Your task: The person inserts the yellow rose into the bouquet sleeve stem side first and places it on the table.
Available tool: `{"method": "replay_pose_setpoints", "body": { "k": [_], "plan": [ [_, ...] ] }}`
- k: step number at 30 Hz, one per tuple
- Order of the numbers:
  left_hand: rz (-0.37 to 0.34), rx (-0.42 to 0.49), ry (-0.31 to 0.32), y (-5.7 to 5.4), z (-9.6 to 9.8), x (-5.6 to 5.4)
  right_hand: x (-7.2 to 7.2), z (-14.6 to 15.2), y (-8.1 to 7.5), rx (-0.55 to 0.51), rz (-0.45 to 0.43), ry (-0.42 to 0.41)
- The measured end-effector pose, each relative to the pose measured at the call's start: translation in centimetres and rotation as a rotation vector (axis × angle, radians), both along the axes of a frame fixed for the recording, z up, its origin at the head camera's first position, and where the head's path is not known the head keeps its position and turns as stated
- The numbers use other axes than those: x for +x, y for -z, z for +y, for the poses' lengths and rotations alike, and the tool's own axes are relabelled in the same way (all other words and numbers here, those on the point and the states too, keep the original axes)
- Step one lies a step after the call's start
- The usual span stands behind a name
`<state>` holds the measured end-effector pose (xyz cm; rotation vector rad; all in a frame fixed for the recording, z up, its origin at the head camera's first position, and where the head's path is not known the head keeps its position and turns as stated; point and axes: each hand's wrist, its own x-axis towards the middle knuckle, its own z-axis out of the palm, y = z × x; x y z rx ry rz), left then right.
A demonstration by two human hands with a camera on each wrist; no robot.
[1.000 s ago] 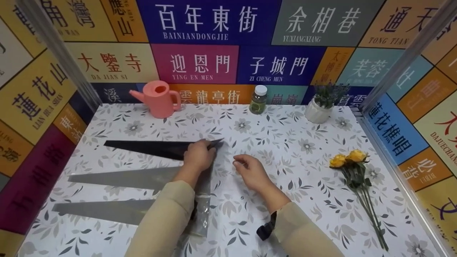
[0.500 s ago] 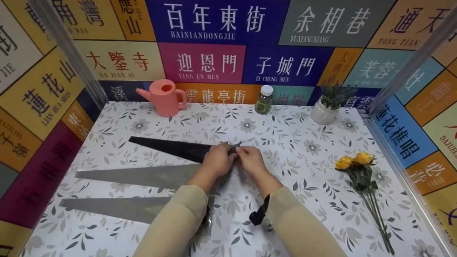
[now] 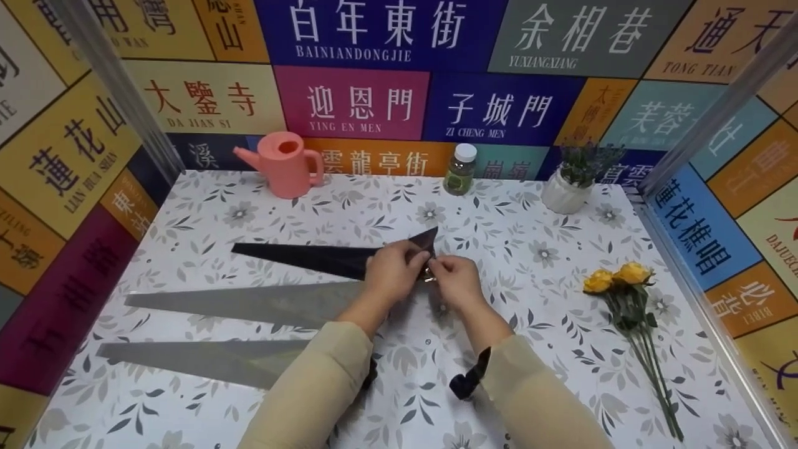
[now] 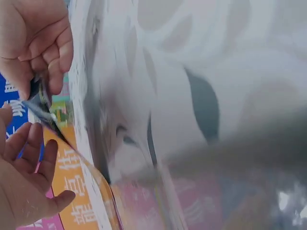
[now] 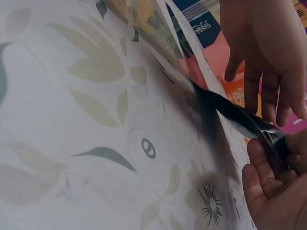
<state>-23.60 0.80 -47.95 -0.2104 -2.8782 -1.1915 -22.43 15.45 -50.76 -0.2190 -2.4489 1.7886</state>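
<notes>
In the head view a long tapered black plastic wrapping sleeve (image 3: 312, 259) lies with its narrow end left. Its wide end rises between both hands. My right hand (image 3: 460, 280) pinches the sleeve's edge; in the right wrist view the black film (image 5: 240, 115) runs into its fingers. My left hand (image 3: 393, 274) is close beside that end, its fingers (image 5: 272, 91) fairly straight and loose in the right wrist view. Its thumb is hidden there. Two clear grey tapered sleeves (image 3: 237, 305) lie nearer me, partly under the left forearm.
Two yellow roses (image 3: 617, 277) with long stems lie on the right side of the table. Along the back stand a pink watering can (image 3: 287, 165), a jar with a white lid (image 3: 460, 169) and a white pot of purple flowers (image 3: 564, 190). Printed panels surround the flower-patterned tabletop.
The black sleeve has shifted right, away from the clear sleeves. My right hand has come in to its wide end, whose corner now stands up further.
</notes>
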Motion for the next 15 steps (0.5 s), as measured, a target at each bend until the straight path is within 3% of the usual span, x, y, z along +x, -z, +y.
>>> {"method": "replay_pose_setpoints", "body": {
  "k": [5,15],
  "plan": [
    [0.034,0.030,-0.045,-0.4,0.8,0.0,0.7,0.1,-0.4,0.033,0.054,-0.024],
    [-0.039,-0.003,-0.068,-1.2,2.3,-0.1,1.3,0.8,0.2,0.001,0.078,-0.007]
  ]
}}
